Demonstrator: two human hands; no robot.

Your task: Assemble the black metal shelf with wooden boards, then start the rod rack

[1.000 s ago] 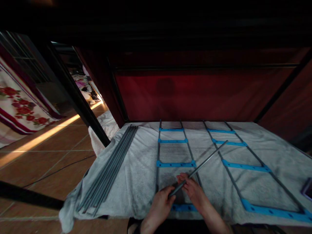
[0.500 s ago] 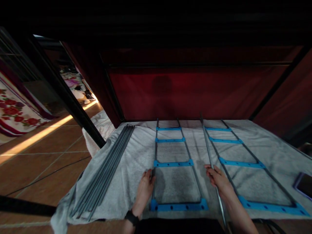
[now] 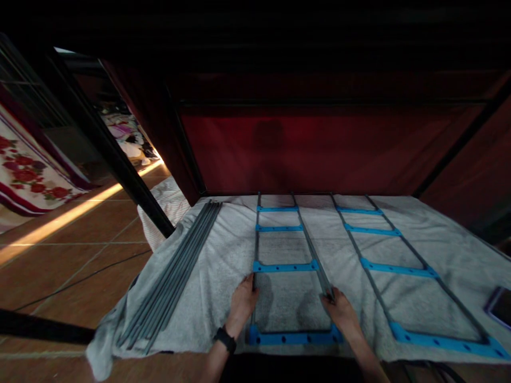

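Note:
Two ladder-like frames of thin grey metal tubes with blue crosspieces lie on a grey cloth. My left hand, with a black watch on its wrist, is closed round the left side tube of the left frame. My right hand is closed on a loose grey tube alongside that frame's right side tube; whether it grips both is hidden. Between my hands lie a blue crosspiece and the nearest blue crosspiece. To the right is the second frame.
A bundle of several loose grey tubes lies at the left of the cloth. A phone rests at the right edge. Dark red fabric panels and a black post stand around. A cable crosses the tiled floor.
My right hand has moved left with the loose tube, from between the two frames to the left frame's right side. My left hand stays at the left side tube.

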